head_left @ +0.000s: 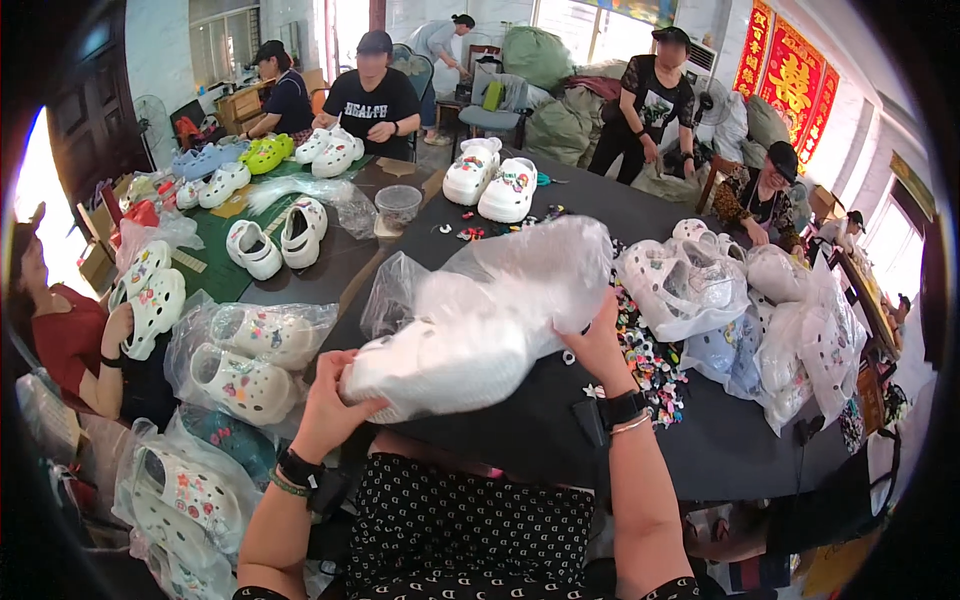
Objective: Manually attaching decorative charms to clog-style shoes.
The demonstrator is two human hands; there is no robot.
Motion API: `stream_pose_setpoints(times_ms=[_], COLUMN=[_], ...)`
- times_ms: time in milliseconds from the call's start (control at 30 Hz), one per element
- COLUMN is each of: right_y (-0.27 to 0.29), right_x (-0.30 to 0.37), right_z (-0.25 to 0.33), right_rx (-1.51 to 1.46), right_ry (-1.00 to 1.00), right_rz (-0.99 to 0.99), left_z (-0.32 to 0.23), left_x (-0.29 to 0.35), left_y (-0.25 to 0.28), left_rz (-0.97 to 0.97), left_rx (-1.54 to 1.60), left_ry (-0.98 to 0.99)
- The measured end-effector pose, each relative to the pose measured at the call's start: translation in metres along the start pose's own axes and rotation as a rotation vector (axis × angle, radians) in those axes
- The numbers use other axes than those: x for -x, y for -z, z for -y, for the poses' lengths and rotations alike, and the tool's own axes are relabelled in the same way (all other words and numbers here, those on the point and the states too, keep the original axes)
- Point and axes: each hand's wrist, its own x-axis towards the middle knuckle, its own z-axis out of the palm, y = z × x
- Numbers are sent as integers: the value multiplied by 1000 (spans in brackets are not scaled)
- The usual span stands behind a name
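Observation:
Above the dark table (460, 415) I hold a pair of white clogs (440, 370) in a clear plastic bag (560, 255), tilted and partly blurred. My left hand (330, 405) is closed round the near left end of the clogs. At the other end, my right hand (600, 345) pinches the bag's edge. Small colourful shoe charms (650, 375) lie scattered beside my right hand. Beyond the bag stands another pair of white clogs (508, 190) decorated with charms.
Bagged clogs are heaped at the right (685, 275), with more bagged clogs (245, 380) at my left. A clear round tub (398, 203) and unbagged white shoes (255, 250) stand further back. A co-worker (370, 100) sits across the table; another person (650, 110) stands behind it.

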Motion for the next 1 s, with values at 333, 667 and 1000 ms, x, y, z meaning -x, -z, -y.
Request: stream_pose_setpoints(times_ms=[333,667,1000], right_y=[8,22,14], right_x=[10,43,58], right_z=[-15,-12,-9], right_rx=[-76,-233,-1079], right_ry=[174,-298,-550], right_rz=[553,362,136], left_z=[-43,-56,-45], left_x=[11,-6,-36], left_y=[-2,2,-33], left_rz=[130,346,239], left_rx=[-587,-39,-302], left_ry=[-264,28,7])
